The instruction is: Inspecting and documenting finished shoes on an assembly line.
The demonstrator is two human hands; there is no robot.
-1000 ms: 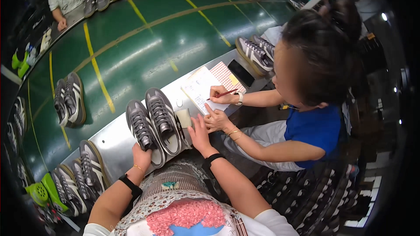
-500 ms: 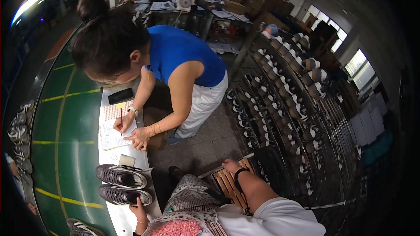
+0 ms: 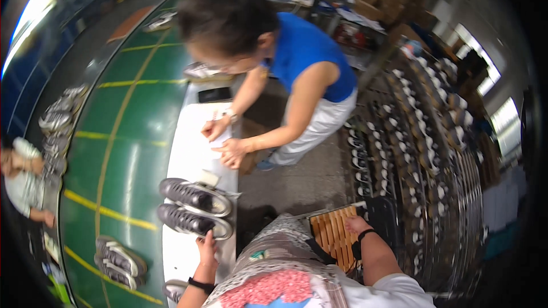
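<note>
Grey shoes (image 3: 191,218) lie crosswise, toes facing left

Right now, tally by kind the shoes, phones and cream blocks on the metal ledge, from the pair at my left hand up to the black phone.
Grey shoes at your left hand: 2
Black phone: 1
Cream block: 1
Total: 4

Touching the left fingers (image 3: 209,236), dark grey sneakers (image 3: 184,218) look smooth with a slight leather-like sheen. Beneath them is a smooth, metal-looking counter (image 3: 176,162); farther left of those fingers, a glossy green surface (image 3: 128,177) reflects light. Just left of the right fingers (image 3: 352,223) are wooden slats (image 3: 334,236). Between both sets of fingers, a cloth apron (image 3: 277,245) borders a rough-textured pink patch (image 3: 267,289).
</note>
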